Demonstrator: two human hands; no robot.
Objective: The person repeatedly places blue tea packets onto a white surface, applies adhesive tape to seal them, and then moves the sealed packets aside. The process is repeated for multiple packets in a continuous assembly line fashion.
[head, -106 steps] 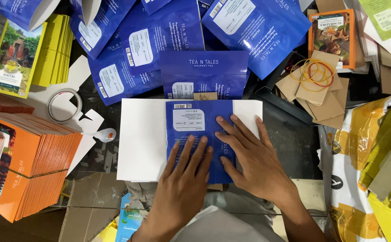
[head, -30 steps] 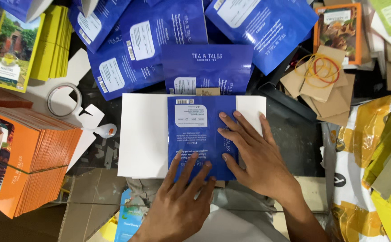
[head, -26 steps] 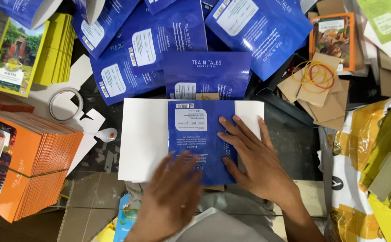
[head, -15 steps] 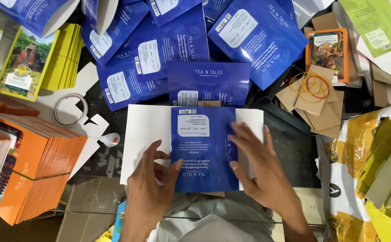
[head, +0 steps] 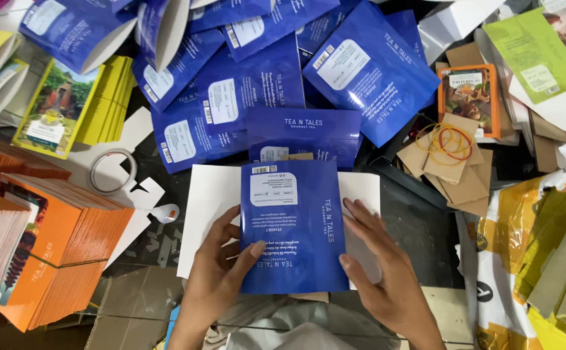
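A: The blue pouch [head: 294, 227] is pinched at both edges by the left hand [head: 221, 272] and right hand [head: 377, 272], over the white sheet [head: 208, 214].

B: If uneven pressure is applied, it could be creased or skewed.

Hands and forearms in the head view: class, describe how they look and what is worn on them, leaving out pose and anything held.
The left hand and right hand are both bare, with no gloves. No rings, watch or bracelet show on the fingers or wrists. The forearms are uncovered as far as the frame's lower edge; no sleeve is visible. The fingernails look short and unpainted.
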